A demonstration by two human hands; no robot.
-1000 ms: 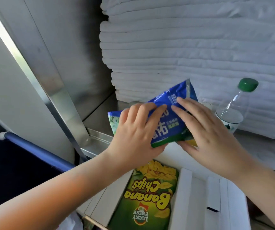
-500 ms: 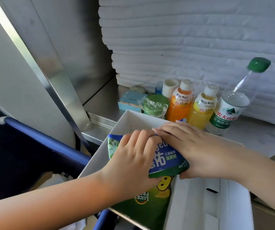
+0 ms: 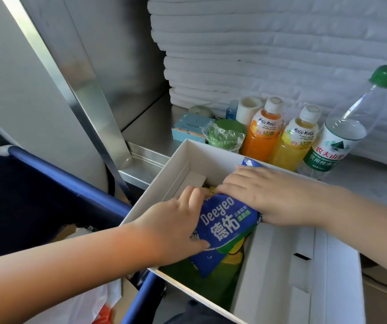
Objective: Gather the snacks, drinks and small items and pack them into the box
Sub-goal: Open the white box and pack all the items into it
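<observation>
A blue Deeyeo wipes pack (image 3: pixel 226 222) lies inside the white box (image 3: pixel 178 157), on top of a green banana chips bag (image 3: pixel 211 279). My left hand (image 3: pixel 178 220) grips the pack's left side. My right hand (image 3: pixel 265 195) presses flat on its right end. Behind the box stand an orange Mogu Mogu bottle (image 3: pixel 261 134), a yellow Mogu Mogu bottle (image 3: pixel 291 143) and a water bottle (image 3: pixel 342 134) with a green cap. A green wrapped item (image 3: pixel 225 135) and a light blue small box (image 3: pixel 189 128) sit to their left.
A stack of white folded cloth (image 3: pixel 269 47) rises behind the bottles. A white roll (image 3: pixel 248 108), a small blue bottle (image 3: pixel 231 109) and a pale round item (image 3: pixel 199 111) stand at the back. A steel post (image 3: pixel 80 90) slants at left; a blue rail (image 3: pixel 70 176) runs below it.
Both hands carried the wipes pack down from above the box and into it, onto the chips bag. The view has dropped, so the bottles behind the box show.
</observation>
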